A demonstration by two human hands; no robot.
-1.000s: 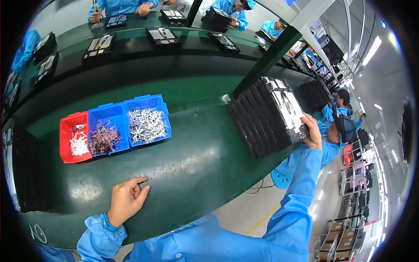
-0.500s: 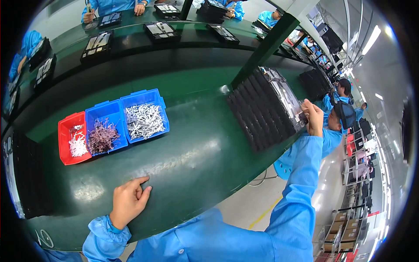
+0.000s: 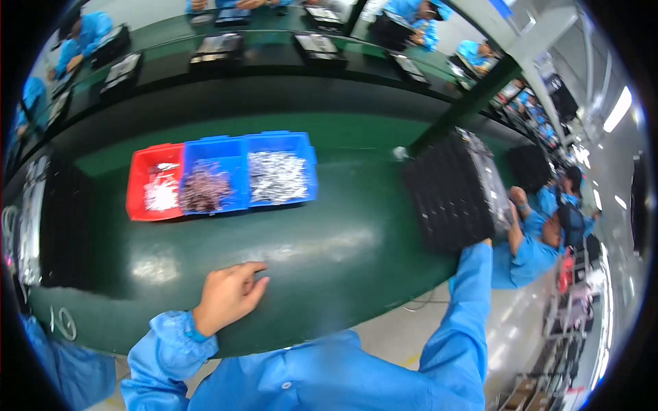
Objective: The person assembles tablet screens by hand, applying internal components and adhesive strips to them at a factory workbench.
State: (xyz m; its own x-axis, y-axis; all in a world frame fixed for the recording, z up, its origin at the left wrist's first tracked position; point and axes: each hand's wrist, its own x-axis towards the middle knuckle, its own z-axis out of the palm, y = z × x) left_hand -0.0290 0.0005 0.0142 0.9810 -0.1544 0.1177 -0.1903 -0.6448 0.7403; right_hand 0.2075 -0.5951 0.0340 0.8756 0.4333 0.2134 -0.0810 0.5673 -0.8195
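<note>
- Stack of black cases (image 3: 442,198) stands near the right end of the green tabletop (image 3: 329,274), close to its near edge; its topmost case shows a silvery face, blurred.
- Right hand (image 3: 487,242) reaches to the stack's near end; only a sliver of skin shows past the sleeve. Its fingers are hidden behind the stack, so whether they grip, press or merely touch it I cannot tell.
- Left hand (image 3: 226,294) is at the tabletop's near edge, left of the middle, fingers curled, thumb and forefinger slightly apart with nothing visible between them. Contact with the surface is unclear.
- Progress, as a judgement: the cases are piled together at the right, and handling of that pile looks unfinished with the right hand at it. How many cases are dealt with cannot be counted.
- Small parts lie in all three bins toward the tabletop's far edge, left of the middle: white ones in the red bin (image 3: 138,183), brownish-purple ones in the middle blue bin (image 3: 236,183), silvery ones in the right blue bin (image 3: 277,142).
- Another dark stack (image 3: 67,226) fills the tabletop's left end.
- Obstacles: a green post (image 3: 469,106) rises just beside the stack's far side, and a co-worker's hand (image 3: 519,196) is near its right side.
- Beyond, flat cases (image 3: 319,46) line a raised ledge.
</note>
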